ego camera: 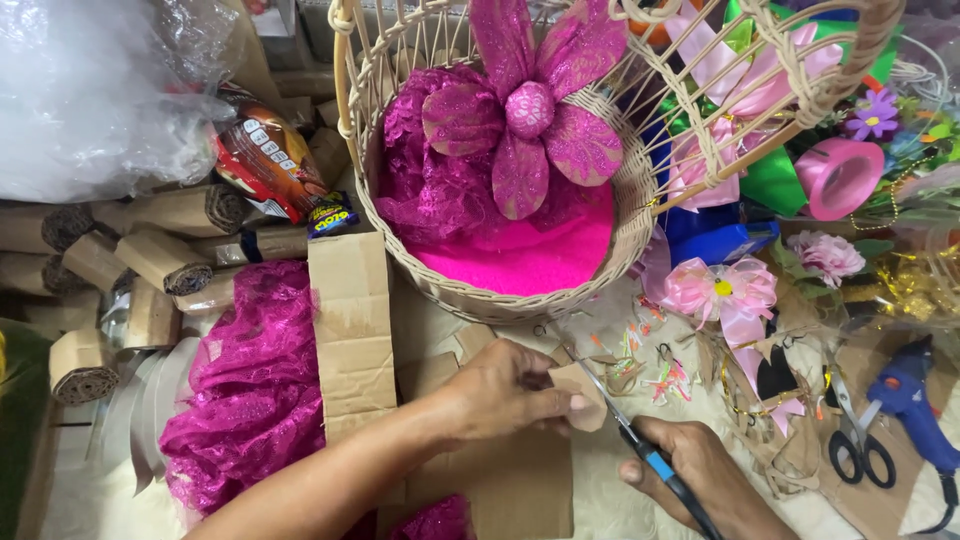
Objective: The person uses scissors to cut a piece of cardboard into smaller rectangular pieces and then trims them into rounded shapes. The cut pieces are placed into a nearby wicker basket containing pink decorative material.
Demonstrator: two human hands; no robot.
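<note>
Snack bag, brown-orange, glossy, upper left among cardboard rolls; small blue-yellow wrapper beside it. Left hand, fingers pinched shut on a cardboard piece, front of the wicker basket. Right hand, closed round blue-handled scissors, blades at the piece.

Your left hand pinches a small cardboard piece; your right hand works blue-handled scissors against it, just below the wicker basket holding a pink fabric flower.
</note>
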